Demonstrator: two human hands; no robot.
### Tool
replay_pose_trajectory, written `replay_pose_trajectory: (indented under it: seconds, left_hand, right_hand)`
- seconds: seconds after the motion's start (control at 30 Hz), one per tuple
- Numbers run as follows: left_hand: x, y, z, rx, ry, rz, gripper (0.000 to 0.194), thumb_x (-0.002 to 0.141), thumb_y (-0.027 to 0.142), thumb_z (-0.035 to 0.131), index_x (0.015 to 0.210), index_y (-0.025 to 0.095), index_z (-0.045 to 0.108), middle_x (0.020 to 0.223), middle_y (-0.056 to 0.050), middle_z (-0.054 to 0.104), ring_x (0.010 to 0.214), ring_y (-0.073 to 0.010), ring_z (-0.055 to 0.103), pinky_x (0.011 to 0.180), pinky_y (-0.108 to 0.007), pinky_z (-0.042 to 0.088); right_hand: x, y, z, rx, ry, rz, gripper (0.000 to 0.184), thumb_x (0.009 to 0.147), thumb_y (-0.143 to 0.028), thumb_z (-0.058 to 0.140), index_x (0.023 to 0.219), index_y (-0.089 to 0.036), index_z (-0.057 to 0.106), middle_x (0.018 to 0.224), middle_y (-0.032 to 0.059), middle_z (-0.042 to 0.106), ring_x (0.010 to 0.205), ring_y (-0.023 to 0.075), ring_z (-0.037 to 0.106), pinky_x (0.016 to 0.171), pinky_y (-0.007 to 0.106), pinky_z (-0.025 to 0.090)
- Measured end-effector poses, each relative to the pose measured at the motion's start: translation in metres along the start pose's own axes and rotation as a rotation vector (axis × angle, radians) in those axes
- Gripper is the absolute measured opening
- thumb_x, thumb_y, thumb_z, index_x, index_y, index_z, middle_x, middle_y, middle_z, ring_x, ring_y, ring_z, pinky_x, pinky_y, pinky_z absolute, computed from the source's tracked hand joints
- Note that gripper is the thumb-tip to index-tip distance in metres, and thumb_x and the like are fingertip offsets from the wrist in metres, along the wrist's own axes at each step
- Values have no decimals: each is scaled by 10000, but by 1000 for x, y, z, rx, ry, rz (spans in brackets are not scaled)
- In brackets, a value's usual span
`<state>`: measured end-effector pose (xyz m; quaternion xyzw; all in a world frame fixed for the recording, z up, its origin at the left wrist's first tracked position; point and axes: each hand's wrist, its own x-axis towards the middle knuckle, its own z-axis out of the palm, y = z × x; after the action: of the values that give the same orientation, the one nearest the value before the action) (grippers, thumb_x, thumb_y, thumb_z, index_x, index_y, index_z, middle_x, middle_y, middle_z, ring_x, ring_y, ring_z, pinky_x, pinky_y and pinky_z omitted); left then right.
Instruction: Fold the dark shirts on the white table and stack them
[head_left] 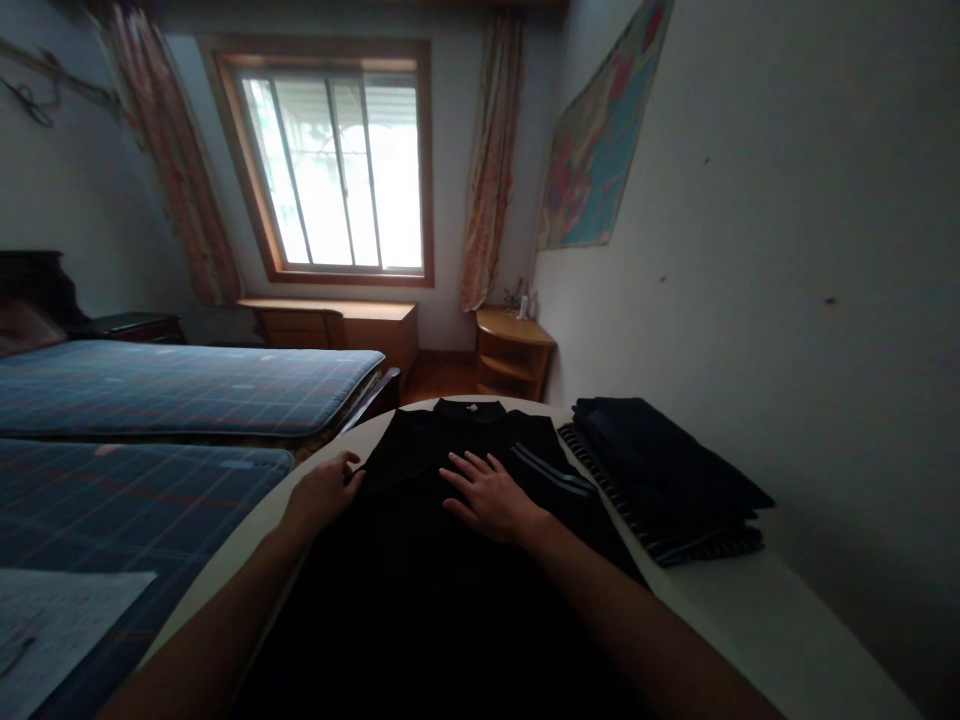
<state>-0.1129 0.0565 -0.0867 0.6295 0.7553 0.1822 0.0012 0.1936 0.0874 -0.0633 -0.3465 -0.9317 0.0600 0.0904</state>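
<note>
A black shirt [420, 590] lies spread on a pale round-edged table [750, 600], its collar [471, 410] at the far edge. Two grey stripes cross the sleeve on the right side. At the left edge of the shirt, my left hand [324, 492] has its thumb and fingers closed on the fabric near the sleeve. My right hand [491, 497] rests flat on the upper part of the shirt, fingers spread, holding nothing. To the right sits a stack of folded dark clothes [660, 460], with striped fabric showing underneath.
Beds with blue plaid mattresses [187, 390] stand left of the table, and a sheet of paper [67, 630] lies on the nearer one. A wall [825, 400] runs along the right. Beyond are a wooden desk [382, 312] and a corner shelf [510, 326] below the window.
</note>
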Motion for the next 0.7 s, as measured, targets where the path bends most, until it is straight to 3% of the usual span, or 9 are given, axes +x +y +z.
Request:
replay_pose_trajectory:
  seconds: [0.2, 0.4, 0.6, 0.7]
  left_hand:
    - [2, 7, 1, -82, 46, -105, 238, 923, 304, 477, 1122, 184, 522, 974, -79, 738, 938, -238, 694, 776, -301, 467]
    - [4, 8, -1, -150, -5, -198, 369, 849, 437, 600, 1120, 192, 542, 1055, -101, 737, 948, -259, 701, 752, -302, 487]
    - [4, 22, -12, -179, 60, -143, 311, 844, 319, 607, 1126, 203, 545, 1057, -86, 740, 962, -240, 697, 804, -303, 488]
    - [-1, 42, -23, -152, 82, -77, 297, 845, 308, 608, 1112, 197, 542, 1061, -86, 733, 976, -249, 690, 823, -319, 486]
  right_hand:
    - [-58, -41, -3, 170, -127, -69, 645, 967, -636, 318, 1512, -293, 344, 1613, 74, 225, 1485, 309, 166, 1185, 569, 128]
    - [-116, -63, -18, 325, -225, -166, 751, 893, -690, 453, 1533, -336, 280, 1621, 58, 184, 1490, 323, 113, 1195, 568, 73]
    - [-135, -70, -26, 361, -252, -221, 780, 869, -674, 513, 1535, -351, 266, 1620, 47, 196, 1491, 319, 116, 1199, 555, 89]
    - [-129, -74, -26, 338, -197, -156, 684, 886, -651, 505, 1496, -378, 359, 1583, 27, 320, 1472, 296, 227, 1201, 511, 142]
